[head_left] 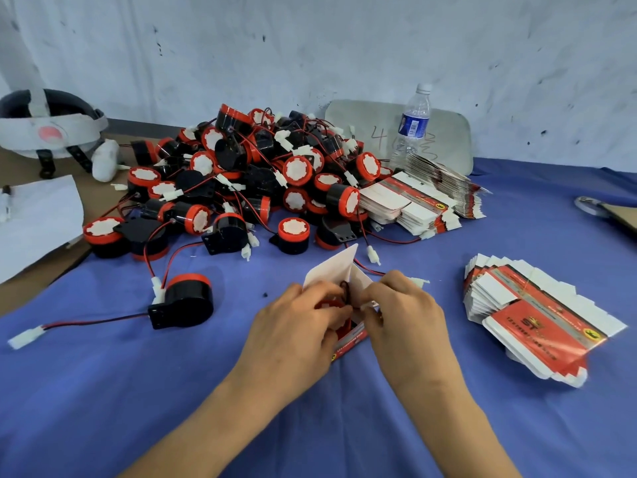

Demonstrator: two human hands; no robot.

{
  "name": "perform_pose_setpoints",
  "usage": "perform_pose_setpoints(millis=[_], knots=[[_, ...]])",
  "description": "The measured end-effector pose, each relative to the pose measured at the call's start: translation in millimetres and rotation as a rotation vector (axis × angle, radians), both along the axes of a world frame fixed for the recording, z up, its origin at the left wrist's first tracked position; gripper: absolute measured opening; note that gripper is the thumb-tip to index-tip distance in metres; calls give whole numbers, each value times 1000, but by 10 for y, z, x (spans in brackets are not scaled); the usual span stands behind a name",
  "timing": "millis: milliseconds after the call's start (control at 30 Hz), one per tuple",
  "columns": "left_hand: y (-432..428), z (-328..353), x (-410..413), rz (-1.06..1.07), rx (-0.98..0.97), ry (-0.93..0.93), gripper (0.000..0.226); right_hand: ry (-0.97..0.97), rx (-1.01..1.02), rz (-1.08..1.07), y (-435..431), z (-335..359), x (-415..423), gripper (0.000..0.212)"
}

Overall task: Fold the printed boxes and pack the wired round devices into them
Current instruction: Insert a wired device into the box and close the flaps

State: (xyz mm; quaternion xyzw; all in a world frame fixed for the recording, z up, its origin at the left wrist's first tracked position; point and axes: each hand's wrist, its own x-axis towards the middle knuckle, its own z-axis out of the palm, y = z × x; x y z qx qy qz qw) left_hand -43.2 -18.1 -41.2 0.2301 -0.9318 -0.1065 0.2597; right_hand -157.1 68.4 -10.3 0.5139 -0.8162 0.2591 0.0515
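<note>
A red printed box point(348, 341) stands open on the blue cloth, its white flaps point(336, 270) raised. Inside it I see the red top of a round device point(329, 304) with a dark wire looped above it. My left hand point(293, 326) grips the box from the left, fingers curled at the opening. On the right, my right hand point(401, 312) pinches the box edge and flap. A lone black-and-red device point(186, 300) with a red-black wire lies to the left. A big pile of devices point(248, 177) sits behind.
Flat printed boxes lie stacked at the right point(537, 319) and behind the pile point(424, 201). A water bottle point(412, 125) stands at the back by a grey board point(451, 139). A headset point(48, 125) and white paper point(38, 219) sit at the left.
</note>
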Motion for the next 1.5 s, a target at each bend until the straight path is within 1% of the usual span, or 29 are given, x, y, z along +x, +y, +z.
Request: perform_pose_setpoints(millis=[100,167,300,367,433,467,533,567,633,700,767,800,867,900,933,967,1000,1033,1100,1167,1200,1233,1267,1333,1433,1500], knots=[[-21,-13,-10,-9,-9,1,35,57,4,43,-39,-43,-28,8],[-31,-29,-26,-11,16,3,36,127,103,48,-58,-98,-42,9],[-39,-62,-36,-22,35,51,34,178,240,-85,-88,-102,-66,13],[-29,-75,-37,-11,34,106,31,179,307,-62,-89,-85,-80,14],[-29,-106,-47,-18,61,147,29,163,354,-10,-86,-72,-98,11],[-36,-129,-51,-23,86,156,30,164,369,14,-78,-57,-95,14],[-70,-177,-65,-41,151,173,36,117,387,52,-60,-59,-102,32],[-82,-197,-68,-57,192,188,40,71,382,67,-55,-73,-107,36],[-100,-218,-65,-104,298,229,52,12,330,123,-50,-98,-111,32],[-126,-231,-58,-149,391,273,62,19,204,192,-48,-140,-123,23],[-158,-247,-54,-194,425,301,67,16,51,249,-57,-187,-146,28],[-177,-257,-59,-212,419,306,68,-25,-46,265,-69,-210,-154,30],[-207,-267,-77,-193,435,282,69,-179,-246,238,-95,-232,-170,18],[-214,-271,-85,-177,450,260,69,-297,-343,204,-114,-241,-193,19],[-218,-282,-90,-174,460,238,67,-435,-415,165,-129,-250,-223,26],[-218,-298,-91,-185,465,219,63,-579,-448,136,-140,-263,-257,29],[-221,-318,-89,-204,474,205,56,-672,-440,117,-151,-282,-294,29],[-226,-334,-90,-224,494,200,51,-702,-405,112,-158,-292,-319,26],[-246,-351,-93,-240,579,215,48,-720,-338,121,-157,-316,-333,26],[-276,-342,-102,-216,672,260,45,-813,-338,148,-152,-334,-345,29],[-287,-335,-105,-192,682,284,44,-872,-331,170,-150,-341,-351,25],[-289,-329,-105,-162,667,301,43,-919,-315,194,-153,-349,-351,19],[-284,-323,-103,-130,637,309,44,-914,-302,202,-159,-364,-350,13],[-256,-313,-92,-94,534,301,46,-827,-331,167,-184,-406,-327,9],[-218,-292,-91,-108,327,188,46,-751,-384,112,-213,-431,-286,14],[-220,-269,-91,-87,301,117,47,-702,-364,122,-208,-440,-288,21]])
